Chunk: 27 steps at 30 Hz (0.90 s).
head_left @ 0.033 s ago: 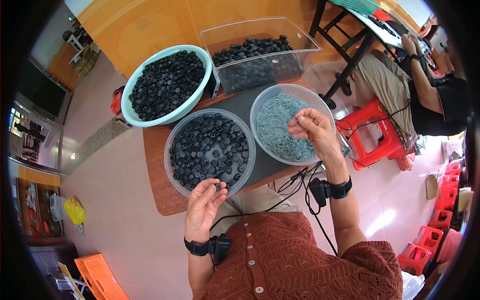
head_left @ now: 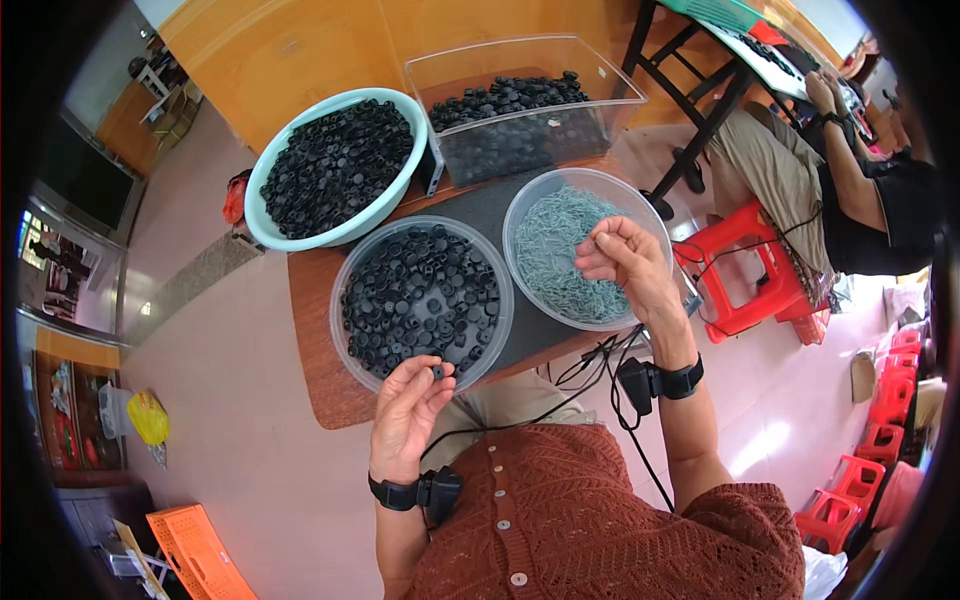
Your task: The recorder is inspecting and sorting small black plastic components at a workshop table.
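Observation:
My left hand (head_left: 408, 400) pinches a small black plastic cap (head_left: 438, 373) between thumb and fingertips, at the near rim of a clear round tub (head_left: 338, 318). Many similar black caps (head_left: 410, 290) lie loose in that tub. Over a second clear round bowl (head_left: 512, 200), on the right, my right hand (head_left: 630, 262) is raised with thumb and forefinger pressed together. Whatever lies between those fingertips is too small to make out. Thin, grey-green metal pieces that look like screws or pins (head_left: 555, 245) fill the bowl beneath it.
Behind the tubs stand a pale turquoise basin (head_left: 256, 215) and a clear rectangular bin (head_left: 600, 110), both holding black parts. All rest on a small brown table (head_left: 318, 375). Black cables (head_left: 610, 375) hang at its near right edge. A seated person (head_left: 850, 190) works at the right, by a red stool (head_left: 735, 318).

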Tool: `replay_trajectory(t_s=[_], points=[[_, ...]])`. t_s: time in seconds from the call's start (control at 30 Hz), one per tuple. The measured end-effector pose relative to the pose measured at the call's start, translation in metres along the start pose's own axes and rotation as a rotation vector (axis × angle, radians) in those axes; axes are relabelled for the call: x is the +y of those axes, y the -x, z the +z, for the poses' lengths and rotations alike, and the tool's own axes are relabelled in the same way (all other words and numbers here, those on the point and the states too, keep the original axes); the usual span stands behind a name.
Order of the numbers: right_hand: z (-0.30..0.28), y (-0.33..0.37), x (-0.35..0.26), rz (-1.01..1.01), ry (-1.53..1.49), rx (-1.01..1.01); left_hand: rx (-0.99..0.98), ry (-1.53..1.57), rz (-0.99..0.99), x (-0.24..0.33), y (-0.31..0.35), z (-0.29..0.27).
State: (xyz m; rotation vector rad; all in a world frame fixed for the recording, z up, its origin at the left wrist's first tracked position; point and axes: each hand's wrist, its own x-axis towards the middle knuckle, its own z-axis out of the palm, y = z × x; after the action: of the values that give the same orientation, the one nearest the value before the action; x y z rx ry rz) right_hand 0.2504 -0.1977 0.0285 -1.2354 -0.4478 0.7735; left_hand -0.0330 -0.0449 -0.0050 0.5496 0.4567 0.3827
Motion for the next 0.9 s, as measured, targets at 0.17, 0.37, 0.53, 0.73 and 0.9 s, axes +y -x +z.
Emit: replay_trajectory(t_s=[0.17,0.37,0.53,0.73,0.9], points=[[0.039,0.011,0.004,0.055,0.032,-0.077,0.024,0.037,0.042,0.001,0.002,0.003],[0.107,0.048,0.015,0.054,0.258,-0.351,-0.025,0.036,0.027,0.004,0.004,0.003],[0.135,0.058,0.024,-0.132,0.432,-0.400,-0.041,0.033,0.052,0.004,0.005,0.000],[0.143,0.058,0.024,-0.319,0.608,-0.405,-0.030,0.006,0.092,0.005,0.008,0.002],[0.145,0.062,0.025,-0.515,0.795,-0.417,0.030,-0.264,0.205,0.005,0.009,0.005]])
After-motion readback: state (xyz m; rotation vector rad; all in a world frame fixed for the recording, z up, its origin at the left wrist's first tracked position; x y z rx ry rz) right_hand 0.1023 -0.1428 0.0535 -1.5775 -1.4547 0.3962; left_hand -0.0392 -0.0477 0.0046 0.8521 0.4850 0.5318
